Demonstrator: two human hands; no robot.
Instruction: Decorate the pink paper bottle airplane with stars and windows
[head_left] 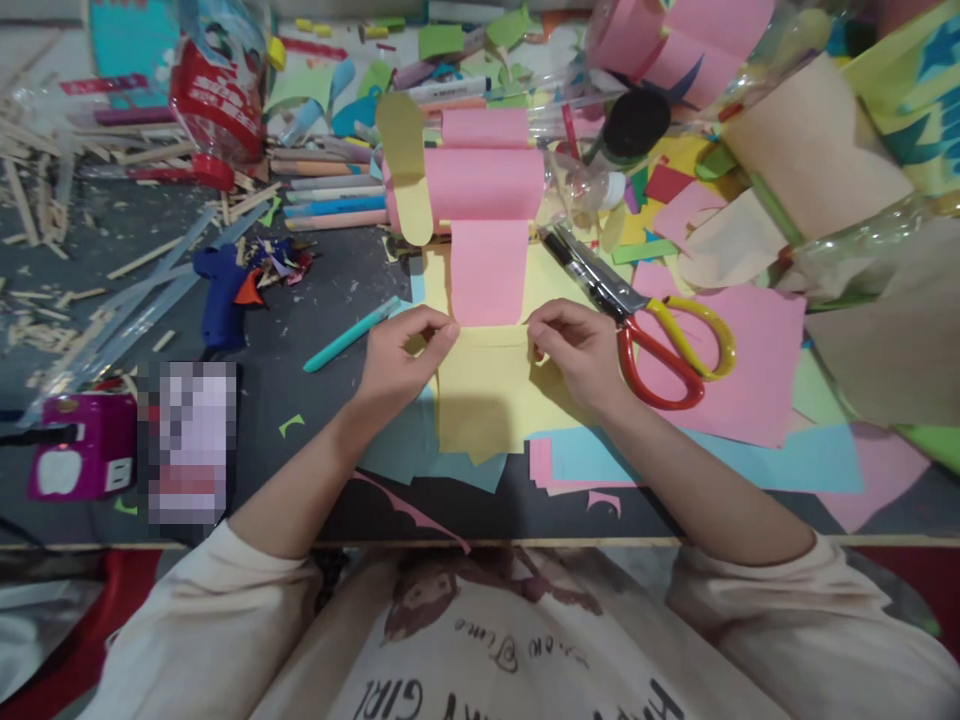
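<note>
My left hand (405,355) pinches the left end of a fold in a sheet of pale yellow paper (480,400). At the fold's other end, the fingers of my right hand (581,350) are closed on the same sheet. A pink paper strip (489,270) meets the yellow sheet along that fold, between my hands. Beyond it lies a rolled pink paper piece (486,185) with a rounded yellow paper strip (411,190) across its left end. Red-and-yellow-handled scissors (667,350) rest just right of my right hand, and a teal pen (352,335) lies left of my left hand.
A blue glue gun (223,295), a phone-like blurred object (191,445) and a purple box (86,445) are on the left. Wooden sticks and a red-labelled bottle (221,100) sit behind. Coloured paper sheets (750,350) and scraps crowd the right side.
</note>
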